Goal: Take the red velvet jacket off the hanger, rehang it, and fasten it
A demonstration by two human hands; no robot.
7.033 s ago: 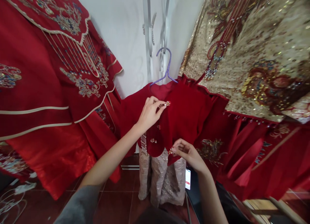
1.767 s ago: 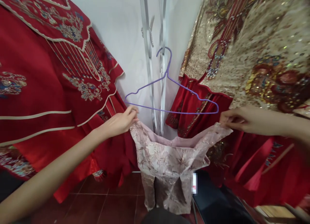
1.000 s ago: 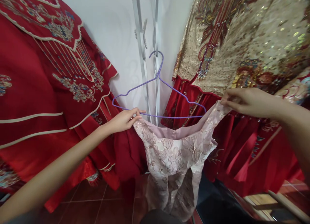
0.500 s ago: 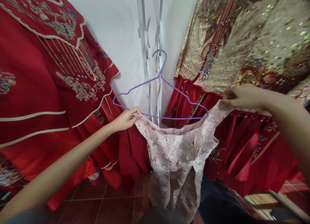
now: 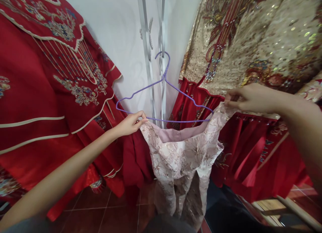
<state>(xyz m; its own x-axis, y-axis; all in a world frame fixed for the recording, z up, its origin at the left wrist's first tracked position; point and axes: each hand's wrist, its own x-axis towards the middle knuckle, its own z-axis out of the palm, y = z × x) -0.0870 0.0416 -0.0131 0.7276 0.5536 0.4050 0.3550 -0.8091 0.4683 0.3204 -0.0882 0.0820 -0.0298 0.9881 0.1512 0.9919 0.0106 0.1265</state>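
Pink brocade skirt (image 5: 181, 155) pinched below thin purple wire hanger (image 5: 163, 102)

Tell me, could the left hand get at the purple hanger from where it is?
Probably yes: the left hand pinches a corner of the pink garment right at the bottom bar of the purple hanger, with nothing between them, though it is busy holding cloth.

red top (image 5: 136, 162) now off purple hanger (image 5: 163, 102); hands spread pink skirt (image 5: 181, 159).

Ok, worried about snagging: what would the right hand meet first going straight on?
Likely the purple wire hanger, its nearer end, just past the pink brocade garment that the right hand pinches; depth unclear.
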